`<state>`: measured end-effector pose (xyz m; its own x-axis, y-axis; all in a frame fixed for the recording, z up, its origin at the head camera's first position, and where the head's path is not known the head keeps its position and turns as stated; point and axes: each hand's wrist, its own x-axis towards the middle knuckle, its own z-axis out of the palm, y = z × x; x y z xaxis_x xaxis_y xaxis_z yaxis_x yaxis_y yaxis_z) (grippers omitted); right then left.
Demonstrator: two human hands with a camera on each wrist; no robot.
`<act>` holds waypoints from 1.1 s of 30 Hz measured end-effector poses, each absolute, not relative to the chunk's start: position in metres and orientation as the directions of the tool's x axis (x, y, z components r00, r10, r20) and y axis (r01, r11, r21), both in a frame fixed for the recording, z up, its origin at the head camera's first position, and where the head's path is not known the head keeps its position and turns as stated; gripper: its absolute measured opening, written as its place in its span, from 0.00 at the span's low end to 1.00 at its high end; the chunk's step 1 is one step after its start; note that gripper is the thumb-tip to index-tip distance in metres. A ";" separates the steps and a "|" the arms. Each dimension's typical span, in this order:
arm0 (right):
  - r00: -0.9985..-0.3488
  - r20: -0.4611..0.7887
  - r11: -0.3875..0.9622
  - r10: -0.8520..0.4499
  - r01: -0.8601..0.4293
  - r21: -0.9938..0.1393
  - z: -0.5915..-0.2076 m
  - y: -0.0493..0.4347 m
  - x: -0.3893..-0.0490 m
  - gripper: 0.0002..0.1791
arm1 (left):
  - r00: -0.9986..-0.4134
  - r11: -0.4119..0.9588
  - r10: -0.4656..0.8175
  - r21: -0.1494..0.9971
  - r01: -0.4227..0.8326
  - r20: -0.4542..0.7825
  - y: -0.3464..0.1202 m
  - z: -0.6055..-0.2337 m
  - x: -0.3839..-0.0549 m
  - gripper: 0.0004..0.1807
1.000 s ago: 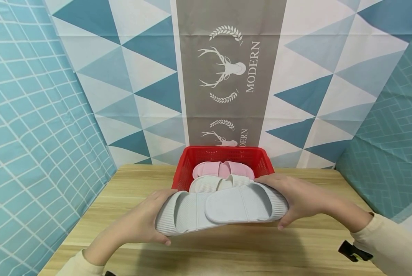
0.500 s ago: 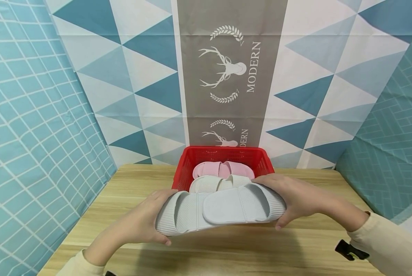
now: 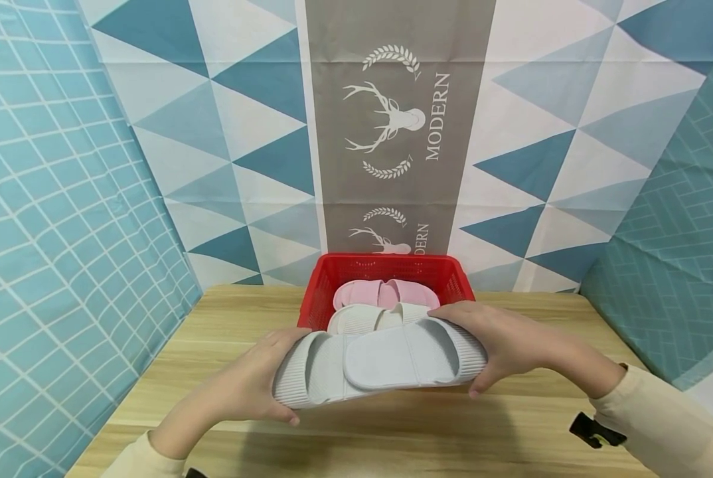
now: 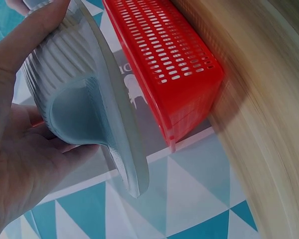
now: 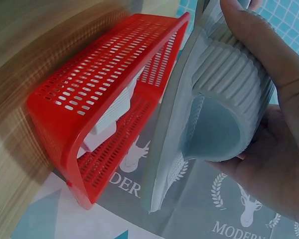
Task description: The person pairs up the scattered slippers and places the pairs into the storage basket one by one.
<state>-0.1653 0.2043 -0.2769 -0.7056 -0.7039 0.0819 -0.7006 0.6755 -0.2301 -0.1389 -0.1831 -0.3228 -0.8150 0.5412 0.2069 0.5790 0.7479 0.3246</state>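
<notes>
Two pale grey slippers are held up in front of the basket, heel ends overlapping and toe ends pointing outward. My left hand grips the left slipper across its ribbed strap, thumb below. The right slipper lies over the left one's heel, and my right hand grips it by its strap. In the left wrist view the ribbed strap sits between thumb and fingers. The right wrist view shows the other strap gripped alike. The slippers' undersides are mostly hidden.
A red perforated basket stands on the wooden table against the patterned backdrop. Inside lie pink slippers at the back and white slippers in front. Blue tiled-pattern sheeting closes off the left side.
My right hand and its slipper have slid slightly left, so the two slippers overlap more. My left hand has barely moved. The basket stays put.
</notes>
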 end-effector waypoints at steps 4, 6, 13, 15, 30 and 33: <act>-0.690 0.091 0.662 -0.718 -0.717 -0.218 -0.278 0.205 -0.165 0.56 | -0.816 0.748 0.541 0.327 0.577 0.201 -0.181 -0.322 -0.138 0.61; -0.690 0.088 0.663 -0.719 -0.718 -0.212 -0.279 0.205 -0.165 0.56 | -0.818 0.750 0.540 0.328 0.574 0.196 -0.181 -0.322 -0.138 0.61; -0.697 0.076 0.669 -0.713 -0.709 -0.224 -0.280 0.202 -0.164 0.56 | -0.816 0.749 0.545 0.324 0.578 0.195 -0.180 -0.323 -0.138 0.61; -0.697 0.074 0.668 -0.713 -0.707 -0.231 -0.279 0.201 -0.164 0.56 | -0.814 0.749 0.546 0.322 0.580 0.198 -0.179 -0.323 -0.138 0.60; -0.709 0.051 0.682 -0.703 -0.693 -0.236 -0.278 0.193 -0.164 0.56 | -0.813 0.744 0.548 0.332 0.580 0.194 -0.177 -0.322 -0.137 0.60; -0.707 0.054 0.680 -0.705 -0.695 -0.234 -0.278 0.191 -0.164 0.55 | -0.815 0.743 0.548 0.337 0.578 0.190 -0.177 -0.322 -0.137 0.60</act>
<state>-0.1644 0.1914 -0.2780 -0.7073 -0.7049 0.0542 -0.6952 0.6795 -0.2344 -0.1372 -0.1767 -0.3222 -0.8149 0.5475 0.1902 0.5780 0.7434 0.3365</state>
